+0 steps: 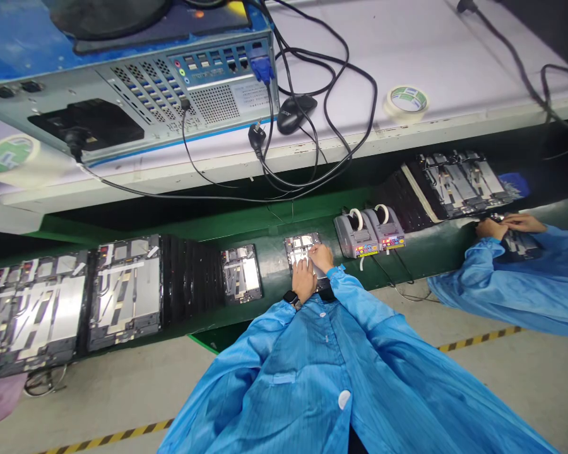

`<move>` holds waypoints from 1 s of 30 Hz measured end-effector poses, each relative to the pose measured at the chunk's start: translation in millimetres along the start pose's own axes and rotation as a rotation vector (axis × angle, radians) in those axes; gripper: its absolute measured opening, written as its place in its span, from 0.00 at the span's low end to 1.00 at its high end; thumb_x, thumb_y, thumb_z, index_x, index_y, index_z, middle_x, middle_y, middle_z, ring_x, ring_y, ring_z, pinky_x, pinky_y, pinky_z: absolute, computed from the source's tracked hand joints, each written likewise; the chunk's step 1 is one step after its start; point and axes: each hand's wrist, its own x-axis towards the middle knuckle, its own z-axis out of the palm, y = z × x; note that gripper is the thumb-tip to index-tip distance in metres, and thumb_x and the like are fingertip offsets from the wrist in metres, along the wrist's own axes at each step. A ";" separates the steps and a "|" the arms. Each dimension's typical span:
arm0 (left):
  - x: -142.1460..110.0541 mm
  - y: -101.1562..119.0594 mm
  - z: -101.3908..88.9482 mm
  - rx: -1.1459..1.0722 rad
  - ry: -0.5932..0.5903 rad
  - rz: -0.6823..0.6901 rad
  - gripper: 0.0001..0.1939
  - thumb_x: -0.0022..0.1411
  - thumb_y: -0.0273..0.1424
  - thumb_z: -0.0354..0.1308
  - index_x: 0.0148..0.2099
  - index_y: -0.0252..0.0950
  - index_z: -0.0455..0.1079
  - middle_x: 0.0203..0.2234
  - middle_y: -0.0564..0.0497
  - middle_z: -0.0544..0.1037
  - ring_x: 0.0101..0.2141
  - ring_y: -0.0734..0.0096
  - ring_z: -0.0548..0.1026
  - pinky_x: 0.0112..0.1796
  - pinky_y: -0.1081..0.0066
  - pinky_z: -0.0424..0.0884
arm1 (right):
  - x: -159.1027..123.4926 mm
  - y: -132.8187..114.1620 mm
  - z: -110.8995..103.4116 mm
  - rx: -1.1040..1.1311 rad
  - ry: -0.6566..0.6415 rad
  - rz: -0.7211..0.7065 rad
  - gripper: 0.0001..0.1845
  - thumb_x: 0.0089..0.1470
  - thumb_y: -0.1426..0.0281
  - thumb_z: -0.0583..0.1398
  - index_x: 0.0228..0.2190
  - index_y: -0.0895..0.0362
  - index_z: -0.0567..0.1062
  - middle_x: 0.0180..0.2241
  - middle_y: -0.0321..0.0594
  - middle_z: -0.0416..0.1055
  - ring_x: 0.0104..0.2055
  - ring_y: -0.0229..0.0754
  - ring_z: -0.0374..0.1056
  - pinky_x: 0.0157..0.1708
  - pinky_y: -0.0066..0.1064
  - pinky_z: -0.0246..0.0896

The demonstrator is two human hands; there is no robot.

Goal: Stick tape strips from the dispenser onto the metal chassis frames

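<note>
Bends over an opened tablet-like device lying on the green counter, straight in front of the blue coat. Lays the left hand over it, fingers stretched out, with a dark watch on the wrist. Holds the right hand at its upper right part, fingers drawn close together; cannot tell whether gripping anything there. Has a similar device near on the left, then dark-edged stacks of more. Has two grey tape dispensers near on the right, with another stack and another person's hands farther along. Shows above, on a pale shelf, a computer case, black cables, a mouse and a tape roll.
</note>
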 end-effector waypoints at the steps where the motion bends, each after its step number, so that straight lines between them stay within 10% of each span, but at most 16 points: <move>1: 0.7 1.0 -0.1 -0.004 0.007 -0.011 0.32 0.69 0.35 0.53 0.71 0.26 0.60 0.63 0.32 0.68 0.64 0.46 0.64 0.68 0.47 0.52 | -0.5 -0.5 -0.4 -0.003 0.000 0.001 0.10 0.59 0.65 0.61 0.38 0.51 0.84 0.38 0.41 0.83 0.43 0.45 0.78 0.40 0.26 0.64; 19: 5.0 7.4 0.6 0.023 -0.010 -0.076 0.32 0.68 0.35 0.55 0.71 0.29 0.62 0.62 0.34 0.69 0.60 0.47 0.66 0.66 0.44 0.54 | -2.4 -12.5 -10.0 -0.113 -0.027 0.073 0.09 0.61 0.62 0.63 0.39 0.51 0.83 0.41 0.44 0.83 0.46 0.46 0.78 0.44 0.29 0.66; 30: 3.6 5.2 -4.8 -0.050 -0.022 -0.060 0.34 0.67 0.33 0.54 0.72 0.28 0.59 0.63 0.32 0.68 0.64 0.44 0.63 0.67 0.44 0.53 | 0.6 -11.1 -14.3 -0.178 -0.043 0.070 0.28 0.54 0.46 0.68 0.39 0.59 0.83 0.41 0.59 0.82 0.47 0.55 0.79 0.44 0.36 0.70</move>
